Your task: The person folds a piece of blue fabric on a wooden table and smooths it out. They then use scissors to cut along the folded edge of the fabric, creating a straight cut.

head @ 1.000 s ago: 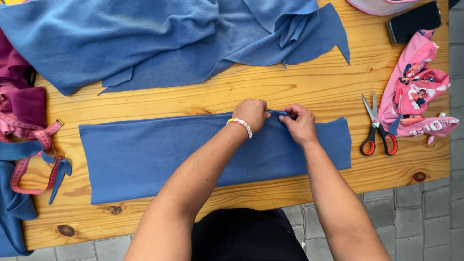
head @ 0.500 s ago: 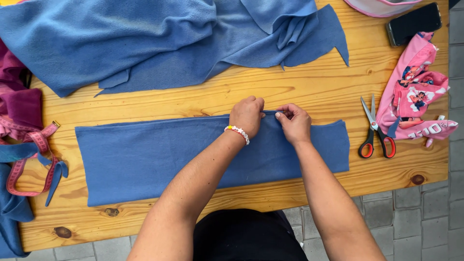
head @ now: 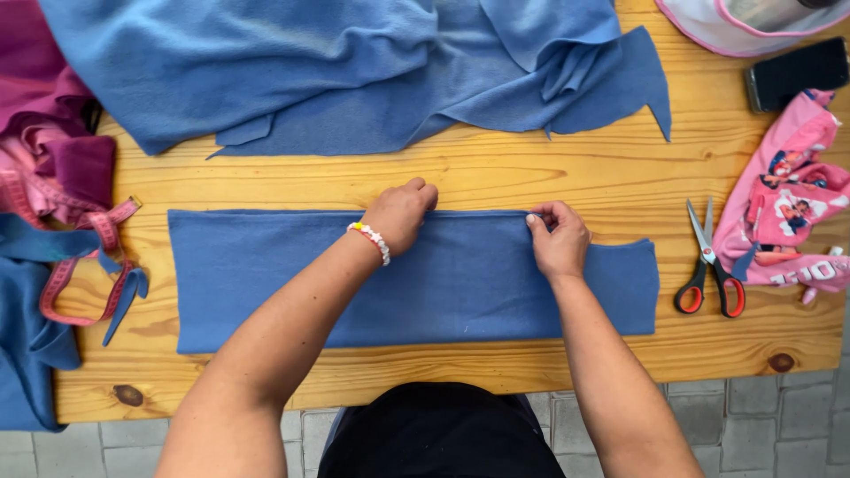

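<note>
Blue fleece strip [head: 266, 274] lies flat across the wooden tabletop [head: 496, 177]. Left hand [head: 403, 212] and right hand [head: 558, 239] both pinch its far folded edge, fingers curled narrow. I'd keep that edge straight and taut between them, layers lined up, no ripples.

1. Blue fleece strip [head: 266, 279]: long rectangular piece, soft matte surface, lying flat and lengthwise on the wooden table [head: 496, 177], parallel to its near edge.
2. Far long edge runs straight; the near edge sits close to the table's near edge.
3. Right end steps down to a narrower section, ending short of the table's right edge.
4. Appears folded double along its far edge.
</note>
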